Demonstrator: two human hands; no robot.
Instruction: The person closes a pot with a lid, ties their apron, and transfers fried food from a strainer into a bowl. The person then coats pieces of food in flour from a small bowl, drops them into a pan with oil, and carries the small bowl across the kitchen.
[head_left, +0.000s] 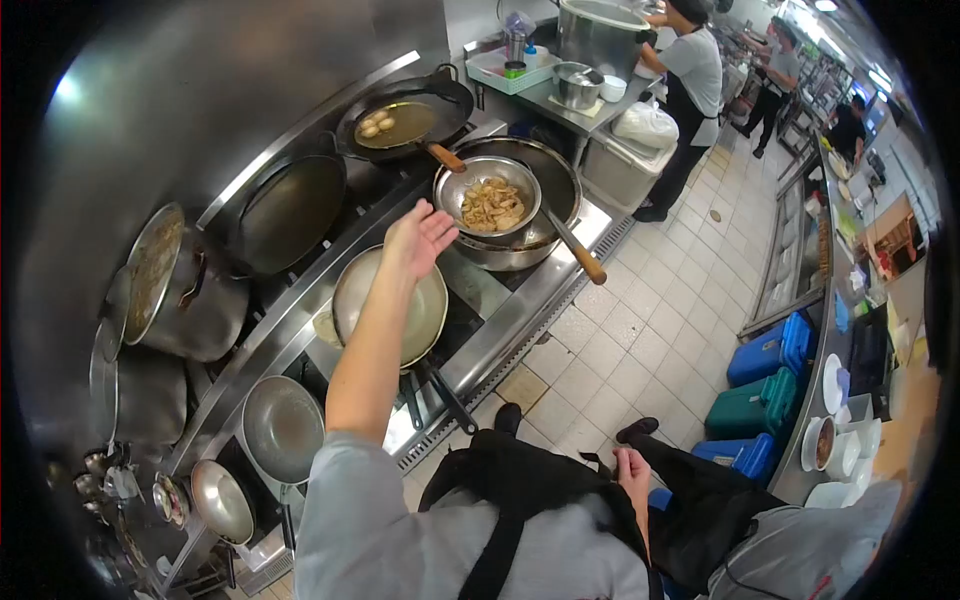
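My left hand (pixel 420 238) hangs open and empty, the strainer of cooked pieces (pixel 490 200) just beyond my fingertips already drained over the wok (pixel 555 175), ungrasped, while my right hand (pixel 633 470) rests loose at my hip.

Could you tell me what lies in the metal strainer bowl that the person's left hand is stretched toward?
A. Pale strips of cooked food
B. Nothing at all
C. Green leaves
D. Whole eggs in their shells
A: the strainer, resting over a wok just beyond the open left hand, holds a heap of pale tan strips.
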